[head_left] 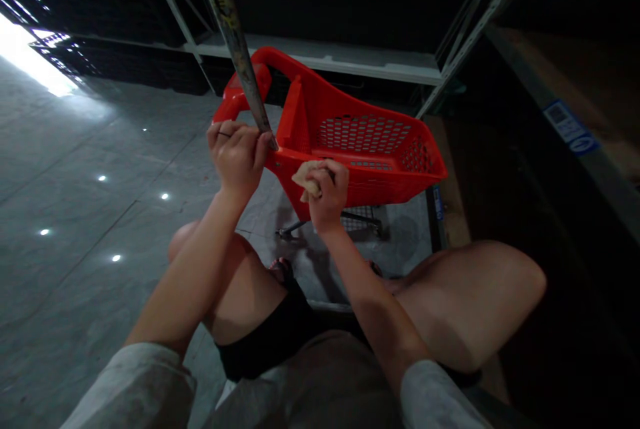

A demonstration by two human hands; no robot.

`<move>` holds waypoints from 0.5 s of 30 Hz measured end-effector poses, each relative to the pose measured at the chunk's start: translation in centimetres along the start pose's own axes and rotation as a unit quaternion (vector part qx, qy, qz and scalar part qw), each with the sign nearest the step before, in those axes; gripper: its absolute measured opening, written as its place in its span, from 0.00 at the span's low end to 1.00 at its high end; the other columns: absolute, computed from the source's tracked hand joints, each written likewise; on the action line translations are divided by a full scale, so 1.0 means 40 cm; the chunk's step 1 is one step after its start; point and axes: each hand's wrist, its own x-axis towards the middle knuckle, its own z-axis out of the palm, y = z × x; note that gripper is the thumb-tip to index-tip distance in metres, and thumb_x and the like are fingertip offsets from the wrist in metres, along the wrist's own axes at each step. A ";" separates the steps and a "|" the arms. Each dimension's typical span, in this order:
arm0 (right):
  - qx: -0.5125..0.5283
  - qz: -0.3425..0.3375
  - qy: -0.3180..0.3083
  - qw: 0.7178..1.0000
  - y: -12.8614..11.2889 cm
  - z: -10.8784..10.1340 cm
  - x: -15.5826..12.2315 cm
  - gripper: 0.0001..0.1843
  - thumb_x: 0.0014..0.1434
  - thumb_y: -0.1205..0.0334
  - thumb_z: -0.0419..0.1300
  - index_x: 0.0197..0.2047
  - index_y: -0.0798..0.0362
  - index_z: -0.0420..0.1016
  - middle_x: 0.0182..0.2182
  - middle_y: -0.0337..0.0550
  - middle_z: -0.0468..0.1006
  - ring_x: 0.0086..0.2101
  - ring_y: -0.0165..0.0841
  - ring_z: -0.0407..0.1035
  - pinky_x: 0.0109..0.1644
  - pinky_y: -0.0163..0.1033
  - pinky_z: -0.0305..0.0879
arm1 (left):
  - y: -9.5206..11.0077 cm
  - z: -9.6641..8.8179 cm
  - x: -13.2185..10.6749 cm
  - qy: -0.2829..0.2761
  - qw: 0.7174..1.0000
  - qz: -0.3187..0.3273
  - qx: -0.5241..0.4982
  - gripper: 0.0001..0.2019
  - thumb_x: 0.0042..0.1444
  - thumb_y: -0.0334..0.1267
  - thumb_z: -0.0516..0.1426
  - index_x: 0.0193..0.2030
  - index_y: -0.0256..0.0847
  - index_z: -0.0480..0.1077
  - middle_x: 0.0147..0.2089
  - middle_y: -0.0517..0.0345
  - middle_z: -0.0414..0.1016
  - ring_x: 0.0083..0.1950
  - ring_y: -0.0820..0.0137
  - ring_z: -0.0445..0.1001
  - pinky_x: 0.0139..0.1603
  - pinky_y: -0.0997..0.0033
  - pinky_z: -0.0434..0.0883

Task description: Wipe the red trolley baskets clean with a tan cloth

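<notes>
A long metal pole (243, 59) with a worn yellow label on its upper part slants down from the top edge. My left hand (239, 154) is closed round its lower end, beside the near rim of a red plastic shopping cart (307, 179). A dark ring shows on one finger. To the right, my right hand (330, 192) is closed on a crumpled beige cloth (306, 177), in front of the cart's near side. Whether the cloth touches the cart, I cannot tell. The cart stands upright on its wheels, with its handle to the left and its perforated basket to the right.
Behind the cart runs a white metal shelf rack (320, 55) with dark crates (100, 9) at the left. On the right stands a dark shelf with a blue label (570, 125). My knees flank the cart's front. Grey floor (75, 215) spreads left.
</notes>
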 end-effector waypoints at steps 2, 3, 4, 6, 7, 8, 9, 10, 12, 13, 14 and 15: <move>0.006 -0.017 -0.010 1.000 -0.017 0.013 0.024 0.07 0.66 0.65 0.59 0.43 0.44 0.78 0.50 0.42 0.74 0.55 0.37 0.68 0.63 0.49 0.64 | 0.004 -0.001 -0.005 0.004 1.000 0.003 0.004 0.17 0.72 0.49 0.50 0.36 0.47 0.74 0.38 0.52 0.82 0.52 0.56 0.77 0.66 0.44 0.62; 0.004 -0.017 -0.027 0.999 -0.012 0.019 0.011 0.07 0.66 0.65 0.59 0.43 0.44 0.78 0.50 0.42 0.74 0.55 0.38 0.67 0.64 0.49 0.64 | 0.004 -0.003 -0.006 0.006 1.000 0.009 0.009 0.17 0.72 0.49 0.51 0.37 0.47 0.75 0.39 0.53 0.82 0.51 0.57 0.77 0.65 0.45 0.63; 0.003 -0.007 -0.051 0.999 0.000 0.025 -0.019 0.08 0.65 0.66 0.59 0.41 0.44 0.79 0.50 0.43 0.75 0.55 0.38 0.68 0.63 0.49 0.65 | 0.003 -0.005 -0.007 0.006 1.000 0.018 0.016 0.17 0.72 0.49 0.51 0.37 0.47 0.75 0.39 0.53 0.82 0.50 0.57 0.78 0.64 0.45 0.64; 0.005 0.031 -0.107 0.994 0.040 0.033 -0.112 0.09 0.63 0.68 0.59 0.37 0.47 0.79 0.45 0.44 0.77 0.50 0.38 0.69 0.59 0.47 0.68 | 0.000 -0.008 -0.005 -0.001 0.999 0.035 0.026 0.17 0.72 0.48 0.51 0.38 0.46 0.76 0.39 0.52 0.82 0.49 0.57 0.78 0.62 0.45 0.65; 0.006 0.059 -0.131 0.990 0.062 0.033 -0.166 0.09 0.62 0.69 0.59 0.34 0.48 0.78 0.42 0.44 0.77 0.47 0.37 0.69 0.55 0.45 0.70 | -0.002 -0.008 -0.004 -0.006 0.999 0.041 0.029 0.17 0.72 0.48 0.50 0.39 0.45 0.76 0.39 0.52 0.82 0.49 0.57 0.79 0.61 0.45 0.65; 0.004 0.073 -0.137 0.988 0.083 0.032 -0.217 0.10 0.61 0.69 0.59 0.31 0.48 0.77 0.37 0.44 0.76 0.43 0.37 0.69 0.51 0.44 0.71 | -0.004 -0.007 -0.003 -0.012 0.998 0.047 0.030 0.17 0.72 0.48 0.50 0.40 0.45 0.76 0.39 0.51 0.82 0.49 0.57 0.79 0.61 0.44 0.65; 0.003 0.088 -0.142 0.986 0.098 0.030 -0.259 0.11 0.60 0.70 0.59 0.28 0.49 0.76 0.34 0.43 0.75 0.40 0.36 0.68 0.47 0.43 0.71 | -0.005 -0.006 -0.001 -0.016 0.998 0.054 0.033 0.17 0.72 0.47 0.49 0.41 0.46 0.76 0.40 0.51 0.82 0.49 0.57 0.78 0.60 0.44 0.65; 0.001 0.098 -0.140 0.985 0.107 0.027 -0.289 0.11 0.59 0.71 0.59 0.26 0.49 0.75 0.32 0.42 0.73 0.39 0.36 0.67 0.45 0.42 0.70 | -0.006 -0.004 0.000 -0.020 0.997 0.063 0.036 0.16 0.73 0.47 0.49 0.42 0.47 0.76 0.40 0.51 0.82 0.50 0.57 0.78 0.60 0.44 0.65; -0.005 0.114 -0.131 0.985 0.100 0.021 -0.299 0.12 0.59 0.71 0.59 0.26 0.50 0.74 0.32 0.41 0.72 0.38 0.35 0.67 0.46 0.41 0.70 | -0.006 0.001 0.001 -0.026 0.995 0.080 0.048 0.15 0.73 0.47 0.48 0.44 0.48 0.76 0.41 0.52 0.83 0.51 0.57 0.78 0.60 0.45 0.65; -0.006 0.120 -0.123 0.985 0.083 0.020 -0.279 0.11 0.59 0.71 0.59 0.28 0.50 0.74 0.34 0.41 0.72 0.40 0.34 0.67 0.47 0.42 0.70 | -0.006 0.004 0.002 -0.031 0.994 0.086 0.054 0.15 0.73 0.47 0.48 0.45 0.49 0.75 0.42 0.52 0.83 0.52 0.57 0.78 0.60 0.45 0.65; -0.004 0.119 -0.110 0.987 0.059 0.018 -0.243 0.09 0.60 0.71 0.59 0.30 0.50 0.75 0.36 0.42 0.73 0.42 0.35 0.68 0.50 0.43 0.70 | -0.004 0.006 0.002 -0.039 0.993 0.090 0.060 0.14 0.73 0.46 0.48 0.46 0.49 0.75 0.42 0.52 0.83 0.53 0.57 0.78 0.61 0.45 0.65; 0.003 0.110 -0.091 0.990 0.029 0.017 -0.194 0.08 0.61 0.70 0.59 0.33 0.49 0.76 0.39 0.42 0.73 0.44 0.36 0.68 0.52 0.44 0.70 | -0.003 0.008 0.003 -0.047 0.993 0.090 0.064 0.14 0.73 0.46 0.49 0.46 0.48 0.74 0.43 0.52 0.83 0.53 0.57 0.77 0.61 0.46 0.64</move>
